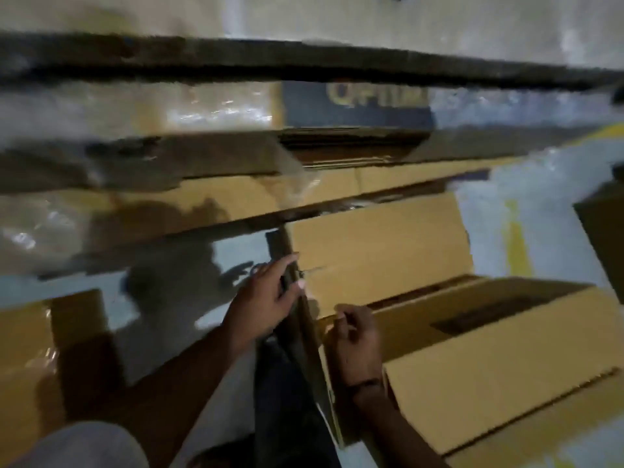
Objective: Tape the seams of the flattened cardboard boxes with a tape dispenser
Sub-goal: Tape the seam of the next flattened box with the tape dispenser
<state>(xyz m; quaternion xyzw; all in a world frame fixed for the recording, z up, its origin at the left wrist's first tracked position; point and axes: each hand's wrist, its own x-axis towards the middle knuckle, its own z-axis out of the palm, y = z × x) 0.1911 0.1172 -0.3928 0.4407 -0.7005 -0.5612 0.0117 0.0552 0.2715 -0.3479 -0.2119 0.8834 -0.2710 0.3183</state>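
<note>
A brown cardboard box [378,251] lies in front of me with its flaps spread and a dark gap between them. My left hand [266,298] is at the box's left edge, thumb and fingers pinching the edge of a flap. My right hand [354,339] rests on the box's near corner with the fingers curled; whether it holds anything I cannot tell. No tape dispenser shows. The picture is blurred by motion.
Flattened cardboard sheets [236,194] wrapped in clear plastic are stacked behind the box. A dark blue printed carton [354,106] stands further back. Another brown box [27,366] is at the lower left. The grey floor [540,204] has yellow lines.
</note>
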